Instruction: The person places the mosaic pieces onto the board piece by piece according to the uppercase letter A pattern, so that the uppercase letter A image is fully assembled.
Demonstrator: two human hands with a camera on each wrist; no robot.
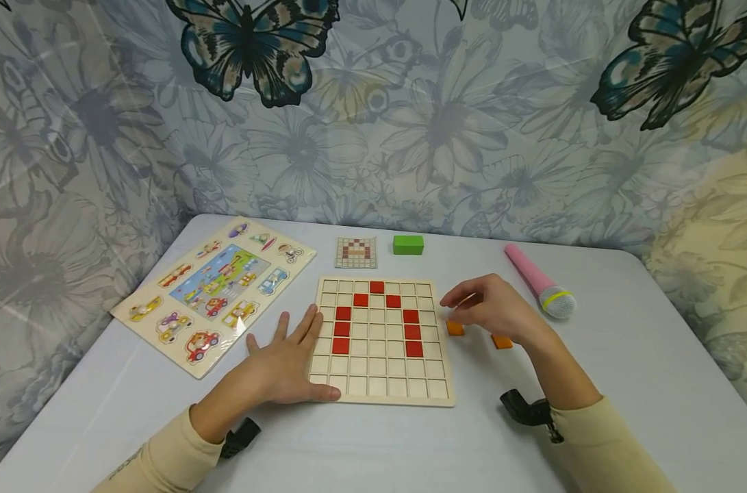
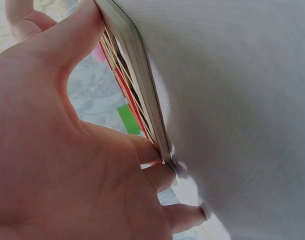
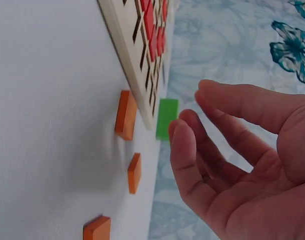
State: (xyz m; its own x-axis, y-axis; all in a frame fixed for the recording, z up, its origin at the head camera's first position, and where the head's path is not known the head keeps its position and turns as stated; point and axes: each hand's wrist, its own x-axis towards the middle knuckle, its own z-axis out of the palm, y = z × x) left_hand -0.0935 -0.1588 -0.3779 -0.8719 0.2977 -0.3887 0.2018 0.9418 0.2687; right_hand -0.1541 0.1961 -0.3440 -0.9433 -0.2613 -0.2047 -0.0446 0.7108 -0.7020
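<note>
A wooden grid board (image 1: 385, 402) lies flat on the table, with several red square tiles (image 1: 343, 329) set in its cells in an arch shape. My left hand (image 1: 289, 363) rests spread along the board's left edge, thumb at the near left corner. Just beyond the right edge, my right hand (image 1: 490, 308) hovers with fingers loosely bent. In the right wrist view its thumb and fingertips (image 3: 182, 137) stand apart and hold nothing. Below that hand are three orange tiles (image 3: 125, 116) on the table; the head view shows only two, the third hidden by the hand.
Behind the board lie a small pattern card (image 1: 356, 253) and a green block (image 1: 408, 244). A vehicle picture puzzle (image 1: 182, 349) takes up the left side. At the right back is a pink toy microphone (image 1: 530, 270). Patterned fabric (image 1: 435, 171) hangs behind the table.
</note>
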